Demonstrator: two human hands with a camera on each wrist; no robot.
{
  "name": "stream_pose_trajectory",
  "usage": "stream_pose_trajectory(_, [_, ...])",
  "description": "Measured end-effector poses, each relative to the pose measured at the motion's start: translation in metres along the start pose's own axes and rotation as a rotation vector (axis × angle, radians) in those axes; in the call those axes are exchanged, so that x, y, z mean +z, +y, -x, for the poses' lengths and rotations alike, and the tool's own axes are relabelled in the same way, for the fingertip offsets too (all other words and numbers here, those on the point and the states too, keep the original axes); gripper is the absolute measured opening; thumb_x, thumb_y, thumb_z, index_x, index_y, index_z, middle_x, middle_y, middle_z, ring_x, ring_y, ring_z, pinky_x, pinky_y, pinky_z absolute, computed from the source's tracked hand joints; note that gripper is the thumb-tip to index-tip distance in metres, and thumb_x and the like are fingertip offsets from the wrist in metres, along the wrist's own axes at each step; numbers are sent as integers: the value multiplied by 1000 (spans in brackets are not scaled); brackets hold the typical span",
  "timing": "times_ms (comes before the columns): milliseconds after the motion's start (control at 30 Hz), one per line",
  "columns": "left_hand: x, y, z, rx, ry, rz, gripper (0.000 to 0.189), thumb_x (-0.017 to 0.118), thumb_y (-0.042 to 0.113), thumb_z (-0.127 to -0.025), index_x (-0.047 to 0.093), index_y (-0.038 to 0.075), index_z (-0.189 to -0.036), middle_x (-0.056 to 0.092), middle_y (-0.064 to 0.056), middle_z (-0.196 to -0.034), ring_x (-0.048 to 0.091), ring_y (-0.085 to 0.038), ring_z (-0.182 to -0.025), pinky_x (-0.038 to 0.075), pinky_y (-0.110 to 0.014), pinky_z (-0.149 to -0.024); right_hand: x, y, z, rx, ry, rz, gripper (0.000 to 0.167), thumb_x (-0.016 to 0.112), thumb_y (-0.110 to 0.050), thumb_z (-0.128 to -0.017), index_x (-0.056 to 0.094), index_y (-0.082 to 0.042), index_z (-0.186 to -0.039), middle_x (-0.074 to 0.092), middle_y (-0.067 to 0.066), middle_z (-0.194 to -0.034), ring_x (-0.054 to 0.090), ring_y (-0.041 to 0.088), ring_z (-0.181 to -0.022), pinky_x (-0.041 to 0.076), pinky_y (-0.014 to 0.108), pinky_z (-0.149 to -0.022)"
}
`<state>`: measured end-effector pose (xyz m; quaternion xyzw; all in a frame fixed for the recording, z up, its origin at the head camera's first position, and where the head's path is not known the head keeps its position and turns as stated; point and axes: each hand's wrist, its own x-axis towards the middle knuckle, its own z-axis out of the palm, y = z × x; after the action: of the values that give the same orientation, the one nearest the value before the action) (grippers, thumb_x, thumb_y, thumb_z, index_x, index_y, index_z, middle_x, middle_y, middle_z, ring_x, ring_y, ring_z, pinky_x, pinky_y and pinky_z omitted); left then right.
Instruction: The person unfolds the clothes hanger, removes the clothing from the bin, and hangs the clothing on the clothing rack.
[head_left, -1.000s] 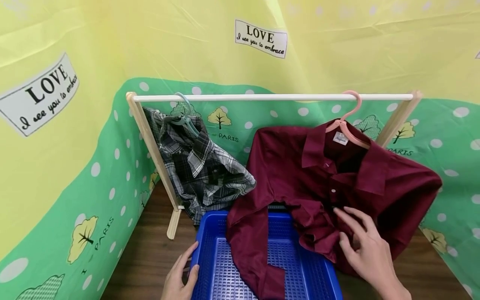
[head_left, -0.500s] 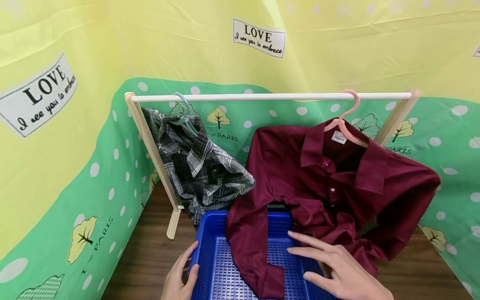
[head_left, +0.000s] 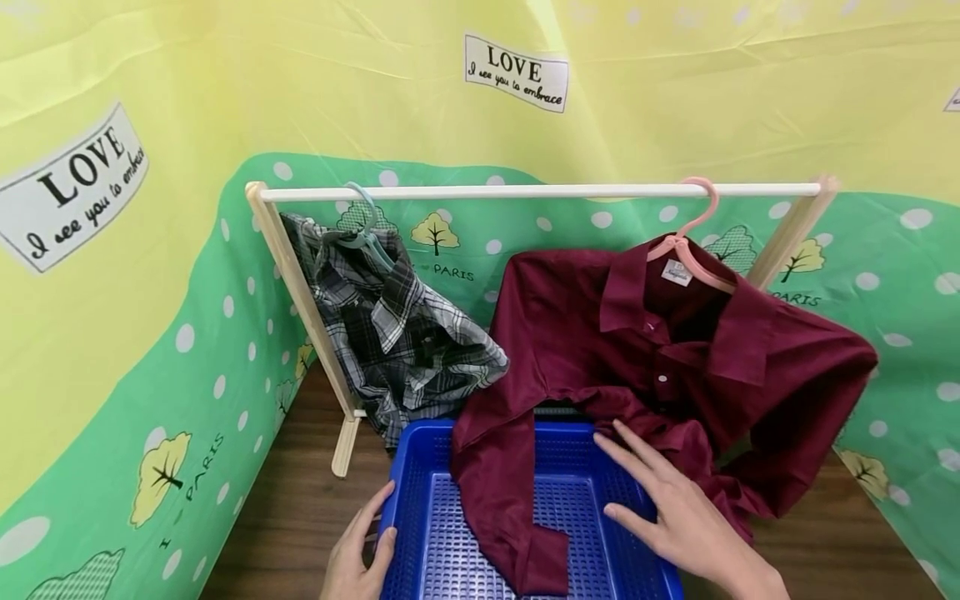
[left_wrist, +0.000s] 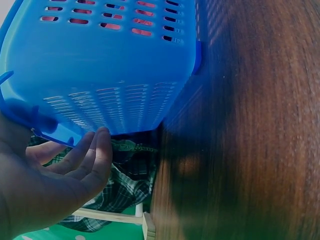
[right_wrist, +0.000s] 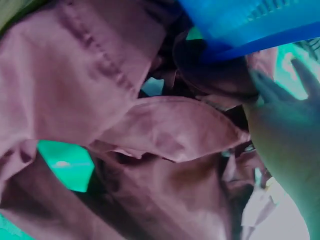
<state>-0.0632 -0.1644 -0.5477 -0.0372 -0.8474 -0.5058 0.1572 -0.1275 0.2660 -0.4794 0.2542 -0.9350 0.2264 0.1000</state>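
A maroon long-sleeved shirt [head_left: 570, 325] hangs from a pink hanger [head_left: 696, 221] at the right of the head view. One of its sleeves lies inside the blue basket [head_left: 405, 467] below. My left hand [head_left: 358, 546] holds the basket's left rim; in the left wrist view its fingers [left_wrist: 102, 155] lie against the outer wall. Over the basket's right side is my right hand [head_left: 675, 508], fingers spread and fairly straight, its fingertips near the shirt's lower folds. Whether they touch the cloth is unclear. Maroon cloth [right_wrist: 170, 125] fills much of the right wrist view.
A wooden rack with a white rod [head_left: 480, 192] stands behind the basket. On its left hangs a grey plaid shirt [head_left: 405, 325] on a light blue hanger [head_left: 365, 221]. Dark wood tabletop [head_left: 292, 517] lies beneath. A printed yellow and green cloth [head_left: 375, 100] encloses the back and sides.
My right hand has moved left from the shirt's front to the basket's right side. The shirt's lower part has shifted and bunched beside the basket. My left hand has stayed on the rim.
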Motion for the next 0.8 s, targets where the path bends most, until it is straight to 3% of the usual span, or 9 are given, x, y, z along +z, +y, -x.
stream_pose_trajectory(67, [0, 0, 0, 6, 7, 1, 53, 71, -5, -101, 64, 5, -153, 74, -10, -127, 69, 0, -99, 62, -30, -76, 0, 8, -1, 66, 8, -41, 85, 84, -30, -102, 38, -30, -174, 38, 13, -177, 58, 33, -143, 48, 24, -108])
stream_pose_trajectory(100, [0, 0, 0, 11, 12, 1, 53, 71, -6, -101, 64, 4, -152, 74, -10, -127, 69, 0, -99, 62, -30, -76, 0, 13, -1, 98, 10, -59, 84, 80, -30, -106, 34, -31, -176, 39, 14, -177, 51, 40, -150, 37, 19, -118])
stream_pose_trajectory(133, [0, 0, 0, 14, 12, 1, 53, 71, -6, -101, 64, 4, -152, 74, -10, -126, 69, -1, -99, 62, -30, -76, 1, 18, -1, 123, 6, -90, 81, 74, -29, -109, 31, -29, -177, 39, 15, -176, 46, 45, -154, 26, 12, -120])
stream_pose_trajectory(200, [0, 0, 0, 14, 9, 0, 53, 71, -6, -101, 64, 4, -153, 74, -10, -127, 69, -1, -99, 62, -30, -76, 2, 28, 1, 171, -22, -169, 72, 62, -27, -116, 26, -28, -178, 39, 17, -176, 43, 48, -155, 11, 0, -111])
stream_pose_trajectory(267, [0, -1, 0, 23, 13, 0, 53, 71, -7, -100, 64, 4, -152, 75, -10, -126, 69, -1, -99, 62, -30, -76, 4, 35, 3, 212, -65, -210, 65, 51, -27, -120, 24, -28, -179, 47, 17, -171, 51, 43, -150, 27, 8, -114])
stream_pose_trajectory(400, [0, -1, 0, 17, 12, 1, 53, 71, -6, -100, 64, 4, -152, 75, -10, -125, 70, -2, -99, 62, -31, -76, 9, 42, 8, 266, -110, -214, 58, 41, -27, -123, 26, -29, -178, 65, 10, -156, 66, 28, -134, 56, 36, -99])
stream_pose_trajectory(433, [0, -1, 1, 17, 12, -1, 54, 71, -6, -100, 64, 4, -152, 75, -10, -125, 70, -2, -99, 62, -31, -76, 10, 43, 9, 270, -105, -196, 57, 40, -26, -123, 27, -30, -178, 69, 8, -151, 69, 27, -128, 59, 46, -94])
stream_pose_trajectory(567, [0, -1, 1, 3, 5, 1, 53, 71, -6, -100, 64, 4, -152, 75, -10, -126, 70, -2, -100, 62, -30, -77, 9, 39, 10, 261, 13, -76, 55, 48, -26, -121, 37, -27, -175, 78, 8, -135, 76, 35, -116, 60, 59, -85])
stream_pose_trajectory(800, [0, 0, 0, -8, 1, -1, 53, 71, -5, -100, 64, 5, -152, 75, -10, -126, 69, -2, -100, 63, -30, -77, 1, 22, 6, 230, 225, 37, 61, 81, -25, -104, 59, -20, -161, 83, 2, -117, 72, 14, -74, 49, 33, -59])
